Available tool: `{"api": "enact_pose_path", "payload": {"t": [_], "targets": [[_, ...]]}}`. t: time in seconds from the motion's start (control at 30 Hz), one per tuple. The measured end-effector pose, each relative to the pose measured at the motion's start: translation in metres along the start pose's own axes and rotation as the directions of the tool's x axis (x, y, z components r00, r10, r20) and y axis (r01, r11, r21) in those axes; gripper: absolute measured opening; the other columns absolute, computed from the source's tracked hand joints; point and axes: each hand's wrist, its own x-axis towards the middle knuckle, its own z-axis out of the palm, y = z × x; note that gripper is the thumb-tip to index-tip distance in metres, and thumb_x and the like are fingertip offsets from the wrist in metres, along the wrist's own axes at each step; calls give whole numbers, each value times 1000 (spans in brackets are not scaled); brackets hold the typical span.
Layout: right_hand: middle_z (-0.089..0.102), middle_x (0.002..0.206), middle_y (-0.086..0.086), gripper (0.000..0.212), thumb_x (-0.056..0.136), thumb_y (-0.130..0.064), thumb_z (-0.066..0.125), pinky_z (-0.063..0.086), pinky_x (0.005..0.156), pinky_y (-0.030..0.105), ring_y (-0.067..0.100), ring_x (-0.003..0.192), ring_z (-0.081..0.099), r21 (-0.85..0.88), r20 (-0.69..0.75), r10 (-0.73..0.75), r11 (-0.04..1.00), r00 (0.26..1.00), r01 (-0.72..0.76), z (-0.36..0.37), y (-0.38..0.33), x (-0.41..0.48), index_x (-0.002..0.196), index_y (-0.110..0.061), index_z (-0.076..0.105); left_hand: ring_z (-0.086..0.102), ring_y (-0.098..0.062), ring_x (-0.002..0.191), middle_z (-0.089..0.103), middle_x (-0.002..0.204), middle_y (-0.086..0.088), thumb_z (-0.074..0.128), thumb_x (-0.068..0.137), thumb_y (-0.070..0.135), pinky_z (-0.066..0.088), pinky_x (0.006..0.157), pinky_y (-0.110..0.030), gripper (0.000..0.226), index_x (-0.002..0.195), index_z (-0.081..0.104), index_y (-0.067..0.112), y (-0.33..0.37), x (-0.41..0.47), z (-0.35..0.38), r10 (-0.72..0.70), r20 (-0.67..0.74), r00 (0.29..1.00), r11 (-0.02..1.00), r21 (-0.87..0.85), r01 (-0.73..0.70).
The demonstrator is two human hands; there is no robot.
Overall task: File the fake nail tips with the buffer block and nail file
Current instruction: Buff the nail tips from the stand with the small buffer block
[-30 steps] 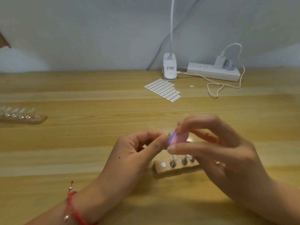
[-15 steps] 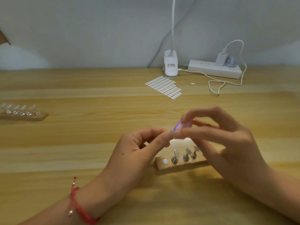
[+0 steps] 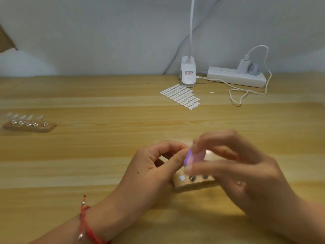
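Observation:
My right hand (image 3: 233,166) pinches a small pink and purple buffer block (image 3: 192,158) between thumb and fingers, blurred by motion. My left hand (image 3: 158,164) has its thumb and forefinger pinched together right against the block's left edge; the nail tip they hold is hidden by the fingers. Just below both hands lies a wooden nail stand (image 3: 193,181) with a white sticker and metal holders; my right hand covers its right part. A second wooden stand (image 3: 29,125) carrying several clear nail tips lies far left on the table.
A sheet of white adhesive tabs (image 3: 181,96) lies at the back middle. Behind it stand a white clip lamp base (image 3: 188,73) and a white power strip (image 3: 235,76) with a charger and looped cable (image 3: 239,97). The wooden table (image 3: 88,155) ends at a pale wall.
My right hand with the buffer block rose and then came back down against my left fingertips, a rubbing stroke. My left hand stayed almost still.

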Motion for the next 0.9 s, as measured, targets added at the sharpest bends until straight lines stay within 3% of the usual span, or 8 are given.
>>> {"api": "enact_pose_path", "payload": {"t": [0.03, 0.13, 0.27, 0.43, 0.6, 0.77, 0.9], "targets": [[59, 107, 14, 45, 80, 20, 56, 51, 94, 25, 18, 107, 62, 12, 14, -5, 1000, 1000, 5, 0, 1, 0, 104, -15, 70, 51, -19, 66, 69, 79, -8, 66, 75, 51, 42, 59, -31, 29, 87, 75, 26, -1, 0, 0, -3, -4, 1000, 1000, 2, 3], [60, 106, 12, 36, 83, 14, 60, 49, 93, 19, 11, 104, 63, 26, -23, 77, 997, 997, -76, -3, 4, 1, 102, -15, 71, 42, -10, 58, 59, 67, 5, 68, 74, 51, 36, 54, -15, 24, 82, 75, 30, -2, -1, -2, -7, -40, 999, 1000, 5, 7], [59, 110, 12, 39, 83, 15, 59, 51, 96, 23, 15, 107, 63, 74, 19, 43, 996, 999, -44, -3, 1, 0, 104, -16, 71, 49, -17, 64, 66, 82, -12, 63, 71, 58, 39, 60, -27, 35, 86, 75, 29, -2, -1, -1, 1, -15, 1000, 1000, 14, -1], [59, 108, 13, 39, 84, 15, 57, 51, 96, 23, 14, 106, 62, 54, 3, 36, 998, 999, -37, -2, -2, 0, 106, -15, 69, 46, -19, 61, 66, 82, -14, 64, 69, 59, 39, 59, -28, 35, 86, 75, 31, -1, -1, 0, -7, -19, 1000, 1000, 2, 7], [59, 107, 11, 38, 84, 14, 58, 51, 96, 23, 14, 105, 62, 37, -9, 59, 998, 998, -58, -1, -3, 0, 105, -15, 70, 43, -16, 59, 64, 78, -13, 64, 67, 61, 36, 56, -24, 35, 83, 75, 31, -2, -1, -1, -2, -38, 999, 1000, 13, 2], [58, 108, 12, 41, 82, 19, 58, 51, 97, 25, 19, 105, 62, -6, 9, 46, 999, 999, -46, 0, -2, -3, 106, -11, 72, 35, -6, 50, 54, 63, 2, 65, 67, 61, 30, 48, -14, 32, 77, 73, 31, -3, -1, -2, 4, -60, 998, 999, 39, -2], [59, 107, 12, 45, 84, 21, 54, 52, 96, 27, 24, 104, 62, -3, 30, 6, 1000, 1000, -6, -1, -1, -4, 107, -14, 71, 37, -9, 50, 54, 64, -5, 65, 67, 60, 30, 46, -16, 30, 73, 71, 31, -3, -2, -1, 4, -52, 999, 999, 41, -2]]}}
